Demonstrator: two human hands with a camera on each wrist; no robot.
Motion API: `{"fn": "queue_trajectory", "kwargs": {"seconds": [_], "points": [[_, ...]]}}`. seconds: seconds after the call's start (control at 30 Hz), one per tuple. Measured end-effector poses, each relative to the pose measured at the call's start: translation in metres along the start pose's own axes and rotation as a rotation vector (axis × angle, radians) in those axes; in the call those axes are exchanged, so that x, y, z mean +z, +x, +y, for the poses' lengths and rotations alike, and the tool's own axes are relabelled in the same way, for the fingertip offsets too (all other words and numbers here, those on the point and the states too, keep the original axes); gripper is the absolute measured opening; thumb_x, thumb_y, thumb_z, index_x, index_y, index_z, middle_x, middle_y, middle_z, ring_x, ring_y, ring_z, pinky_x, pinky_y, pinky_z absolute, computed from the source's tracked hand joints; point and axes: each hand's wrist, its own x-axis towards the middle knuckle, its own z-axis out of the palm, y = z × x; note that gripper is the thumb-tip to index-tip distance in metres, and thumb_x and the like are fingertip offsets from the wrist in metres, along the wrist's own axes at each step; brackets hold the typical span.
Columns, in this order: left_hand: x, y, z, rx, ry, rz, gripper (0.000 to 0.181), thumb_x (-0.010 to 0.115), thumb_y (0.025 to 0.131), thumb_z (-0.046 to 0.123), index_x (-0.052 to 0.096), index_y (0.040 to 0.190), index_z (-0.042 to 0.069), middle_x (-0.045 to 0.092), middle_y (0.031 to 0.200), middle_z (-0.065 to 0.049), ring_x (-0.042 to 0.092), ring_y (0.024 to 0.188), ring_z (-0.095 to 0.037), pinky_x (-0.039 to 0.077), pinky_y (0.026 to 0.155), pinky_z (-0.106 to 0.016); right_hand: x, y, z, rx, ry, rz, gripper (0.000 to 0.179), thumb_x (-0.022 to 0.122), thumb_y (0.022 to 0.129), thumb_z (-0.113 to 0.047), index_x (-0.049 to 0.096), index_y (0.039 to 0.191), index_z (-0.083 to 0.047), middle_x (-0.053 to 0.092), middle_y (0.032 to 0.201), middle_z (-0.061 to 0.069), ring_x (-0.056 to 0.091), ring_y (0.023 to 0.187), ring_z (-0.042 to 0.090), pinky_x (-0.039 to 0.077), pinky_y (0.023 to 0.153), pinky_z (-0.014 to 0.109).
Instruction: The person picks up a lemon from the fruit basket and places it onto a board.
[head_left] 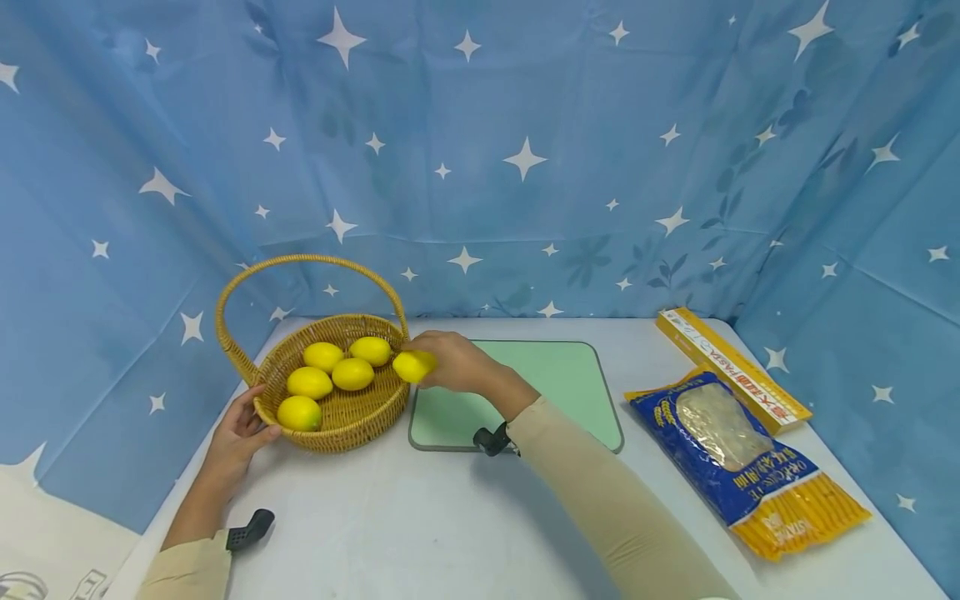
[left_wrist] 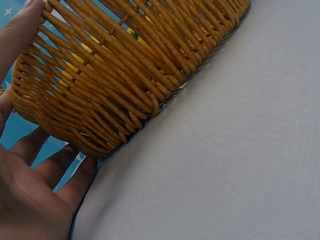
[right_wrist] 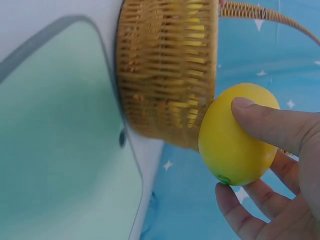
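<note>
A round wicker basket [head_left: 339,440] with a tall arched handle stands on the left of the table, several yellow lemons [head_left: 352,374] inside it. My left hand [head_left: 238,429] holds the basket's left side. In the left wrist view its thumb and fingers [left_wrist: 75,182] lie around the woven wall. Beside the basket's right rim, my right hand [head_left: 457,362] grips another lemon [right_wrist: 239,135]. The right wrist view has the thumb across this lemon, its green tip pointing down, with other fingers behind and below. The rest of those fingers is hidden by the fruit.
A pale green cutting board [head_left: 555,379] with a grey edge lies right of the basket, under my right forearm. Farther right are a blue and yellow noodle bag [head_left: 750,467] and a long yellow pasta box [head_left: 731,367]. Blue star-patterned curtains [head_left: 480,167] enclose the table.
</note>
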Motion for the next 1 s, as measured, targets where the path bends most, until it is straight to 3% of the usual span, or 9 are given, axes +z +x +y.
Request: {"fn": "queue_trajectory", "kwargs": {"seconds": [0.47,1.0], "points": [[-0.001,0.000,-0.002,0.010,-0.031,-0.010,0.075,0.066,0.092,0.004,0.026,0.154,0.018,0.012,0.161,-0.015,0.021,0.145,-0.025,0.037,0.095,-0.008,0.001,0.002,0.033,0.095,-0.059,-0.038,0.062,0.081,0.080,-0.011,0.057,0.137,-0.015,0.057,0.134,-0.001,0.050,0.124,0.019,0.040,0.105,0.038],[-0.001,-0.002,-0.002,-0.008,-0.004,-0.004,0.076,0.067,0.092,0.006,0.025,0.154,0.017,0.009,0.161,-0.019,0.016,0.145,-0.035,0.037,0.097,-0.010,0.014,0.009,0.059,0.178,-0.029,-0.039,0.062,0.081,0.079,-0.006,0.058,0.136,-0.010,0.058,0.134,0.004,0.050,0.124,0.024,0.039,0.106,0.040]]}}
